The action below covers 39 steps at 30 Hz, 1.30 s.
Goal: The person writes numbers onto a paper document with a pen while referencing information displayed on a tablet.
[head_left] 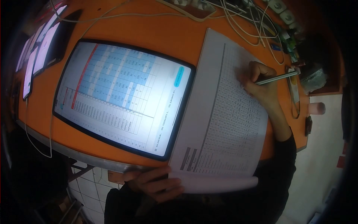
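Observation:
My right hand (260,83) is closed around a silver pen (278,77) and rests on a large paper sheet (223,123). The sheet bears a printed table with many small rows and columns. The pen's tip is hidden behind my fingers. Down at the near edge, the paper curls over into a roll, and the fingers of my left hand (158,184) grip its left corner. A tablet (123,100) lies just left of the sheet, its lit screen showing a spreadsheet with blue and white cells and a red line.
Several lit phones (31,71) stand at the far left of the orange table (123,24). White cables (238,22) tangle at the back, beside a tray (190,11) and power sockets (278,5). A pink cup (317,108) and a plastic bag (315,80) are at the right.

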Motion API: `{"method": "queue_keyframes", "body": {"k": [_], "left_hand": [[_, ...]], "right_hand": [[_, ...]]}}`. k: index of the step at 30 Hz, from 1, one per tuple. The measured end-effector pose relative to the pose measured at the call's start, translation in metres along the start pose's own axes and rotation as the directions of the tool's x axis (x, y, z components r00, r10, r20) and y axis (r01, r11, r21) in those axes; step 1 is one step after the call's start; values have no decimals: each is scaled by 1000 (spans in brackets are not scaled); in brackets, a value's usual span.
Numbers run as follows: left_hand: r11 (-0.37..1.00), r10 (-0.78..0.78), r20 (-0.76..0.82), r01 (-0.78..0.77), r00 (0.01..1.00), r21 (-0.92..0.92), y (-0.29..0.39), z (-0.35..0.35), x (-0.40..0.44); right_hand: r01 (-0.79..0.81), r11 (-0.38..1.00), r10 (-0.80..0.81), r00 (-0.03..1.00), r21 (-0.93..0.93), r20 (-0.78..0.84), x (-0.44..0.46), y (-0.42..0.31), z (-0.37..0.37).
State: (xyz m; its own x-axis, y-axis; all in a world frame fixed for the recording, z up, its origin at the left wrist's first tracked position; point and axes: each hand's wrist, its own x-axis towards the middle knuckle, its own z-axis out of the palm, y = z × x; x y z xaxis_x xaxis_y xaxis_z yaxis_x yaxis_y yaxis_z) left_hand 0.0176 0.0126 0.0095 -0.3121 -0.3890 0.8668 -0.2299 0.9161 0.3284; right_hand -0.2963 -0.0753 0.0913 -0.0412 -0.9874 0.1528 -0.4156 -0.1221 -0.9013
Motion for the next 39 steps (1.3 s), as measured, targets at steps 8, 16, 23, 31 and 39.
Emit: {"method": "queue_keyframes", "body": {"k": [8, 16, 23, 31, 39], "left_hand": [[998, -52, -83, 55, 995, 30, 5, 7, -8], [997, -53, -85, 58, 995, 57, 4, 7, -3], [994, -24, -110, 35, 994, 100, 1, 8, 0], [994, -72, -23, 70, 997, -80, 1, 3, 3], [994, -109, -36, 108, 993, -22, 2, 3, 1]], "right_hand": [[122, 980, -123, 992, -158, 1, 1, 2, 2], [-34, 995, 28, 998, -90, -61, 0, -3, 5], [49, 984, -60, 996, -172, -59, -1, 0, 4], [19, 999, -18, 1000, 36, -20, -4, 0, -2], [-28, 998, 28, 1000, -48, -12, -2, -1, -3]]}}
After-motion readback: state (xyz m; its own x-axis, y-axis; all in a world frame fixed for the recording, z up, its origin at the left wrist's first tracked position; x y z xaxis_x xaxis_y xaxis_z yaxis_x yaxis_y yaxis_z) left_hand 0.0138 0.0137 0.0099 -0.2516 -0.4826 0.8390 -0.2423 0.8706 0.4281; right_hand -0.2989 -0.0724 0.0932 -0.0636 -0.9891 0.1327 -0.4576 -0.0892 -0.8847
